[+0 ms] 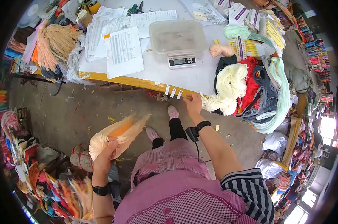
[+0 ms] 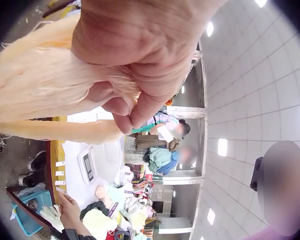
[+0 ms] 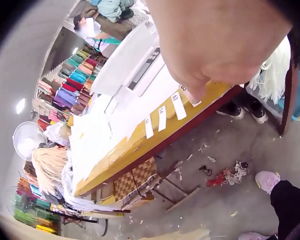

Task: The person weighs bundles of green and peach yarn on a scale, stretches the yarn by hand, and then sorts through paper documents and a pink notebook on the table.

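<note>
My left hand [image 1: 108,151] grips a hank of pale peach yarn [image 1: 101,140], whose loose end fans out over the floor; in the left wrist view the yarn [image 2: 35,82] passes between the curled fingers. At the front edge of the table [image 1: 139,81], my right hand [image 1: 193,104] pinches a small white label by its end, mostly hidden under the fingertips in the right wrist view. Three more numbered labels [image 3: 178,105] stick in a row along the wooden edge beside it. Cream yarn [image 1: 232,84] lies just right of this hand.
A digital scale [image 1: 182,61] carrying a clear plastic tub [image 1: 178,35] stands mid-table. Printed sheets [image 1: 124,52] spread to its left. Red yarn [image 1: 247,84] and mint yarn [image 1: 277,100] hang over the right edge, tan yarn [image 1: 62,41] at the left. Bundled yarn [image 1: 56,190] lines the lower left.
</note>
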Demonstrator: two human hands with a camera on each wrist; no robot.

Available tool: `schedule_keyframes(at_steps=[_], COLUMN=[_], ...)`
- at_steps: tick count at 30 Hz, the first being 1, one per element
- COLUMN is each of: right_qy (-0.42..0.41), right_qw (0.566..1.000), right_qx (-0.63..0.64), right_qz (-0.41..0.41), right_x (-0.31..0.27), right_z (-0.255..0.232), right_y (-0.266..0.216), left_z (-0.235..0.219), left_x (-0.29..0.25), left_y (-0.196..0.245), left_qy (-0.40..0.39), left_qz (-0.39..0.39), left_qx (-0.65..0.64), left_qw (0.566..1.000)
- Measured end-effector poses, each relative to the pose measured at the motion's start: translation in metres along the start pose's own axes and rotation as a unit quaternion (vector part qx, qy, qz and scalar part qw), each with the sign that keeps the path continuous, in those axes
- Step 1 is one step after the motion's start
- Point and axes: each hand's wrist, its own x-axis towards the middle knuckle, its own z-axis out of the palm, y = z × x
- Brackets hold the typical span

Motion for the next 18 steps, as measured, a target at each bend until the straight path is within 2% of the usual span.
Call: schedule_keyframes(at_steps=[5, 7, 8, 10, 17, 18], right_qy=[-0.035, -0.022, -0.023, -0.08, -0.092, -0.078], right_qw=[0.999, 0.999, 0.999, 0.996, 0.995, 0.996], right_qx=[0.001, 0.028, 0.028, -0.002, -0.043, -0.043], right_qz=[0.026, -0.024, -0.024, -0.044, -0.021, 0.003], right_x=[0.01, 0.019, 0.023, 0.029, 0.037, 0.036], right_z=[0.002, 0.004, 0.004, -0.001, 0.0, -0.003], right_y=[0.001, 0.007, 0.01, 0.008, 0.004, -0.001], left_z=[0.0, 0.001, 0.002, 0.002, 0.004, 0.003], left_x=[0.006, 0.008, 0.008, 0.01, 0.015, 0.016], left_y=[0.0, 0.001, 0.001, 0.001, 0.005, 0.004], left_qy=[-0.001, 0.007, 0.015, 0.019, 0.016, 0.017], left_qz=[0.0, 0.005, 0.01, 0.011, 0.002, 0.001], left_qx=[-0.008, -0.007, -0.005, -0.006, -0.021, -0.021], left_qw=[1.0, 1.0, 1.0, 1.0, 1.0, 1.0])
